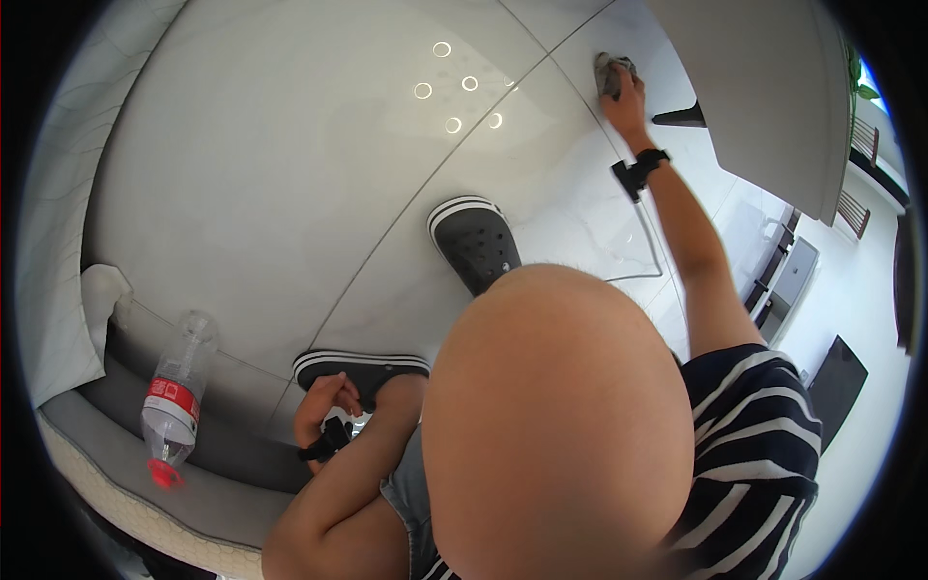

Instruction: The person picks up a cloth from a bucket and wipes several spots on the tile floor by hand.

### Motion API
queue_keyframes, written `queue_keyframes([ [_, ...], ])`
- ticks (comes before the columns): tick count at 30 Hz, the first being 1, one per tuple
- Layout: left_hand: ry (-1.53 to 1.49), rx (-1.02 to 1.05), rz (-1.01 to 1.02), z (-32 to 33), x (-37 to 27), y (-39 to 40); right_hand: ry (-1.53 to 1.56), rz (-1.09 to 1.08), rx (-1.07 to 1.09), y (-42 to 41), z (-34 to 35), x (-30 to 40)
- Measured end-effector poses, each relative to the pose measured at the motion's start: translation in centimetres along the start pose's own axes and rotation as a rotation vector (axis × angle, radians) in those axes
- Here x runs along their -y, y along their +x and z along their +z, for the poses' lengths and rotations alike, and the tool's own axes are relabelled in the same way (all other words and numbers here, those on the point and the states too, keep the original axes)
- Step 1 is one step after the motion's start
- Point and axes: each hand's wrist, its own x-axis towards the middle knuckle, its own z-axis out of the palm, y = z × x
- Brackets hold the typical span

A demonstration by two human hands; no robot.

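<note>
My right hand (625,105) is stretched far forward, its fingers closed over a crumpled grey cloth (607,72) pressed to the glossy white tile floor (290,181). Close by that hand is a dark furniture leg (681,117). Beside my bent left leg, my left hand (326,399) hangs near the left black clog (341,365), fingers loosely curled with nothing visible in them. Each wrist wears a black strapped device. The right clog (475,243) is planted on the tiles in front of my raised knee (558,406), which hides part of the floor.
A clear plastic bottle (172,406) with a red cap appears to stand beside the grey sofa edge (217,504). Pale fabric (61,290) hangs at the left. A grey tabletop (776,94) overhangs the upper right. A cable (656,246) runs from my right wrist device.
</note>
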Motion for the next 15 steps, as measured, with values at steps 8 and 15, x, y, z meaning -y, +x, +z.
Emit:
queue_keyframes([
  [8,-0.014,-0.069,0.033,0.0,1.9,0.2,0.091,0.218,0.427,-16.8,-6.8,-2.6],
  [15,-0.068,-0.182,0.012,-0.8,4.2,1.0,-0.068,1.2,0.472,-38.2,-5.8,-9.6],
])
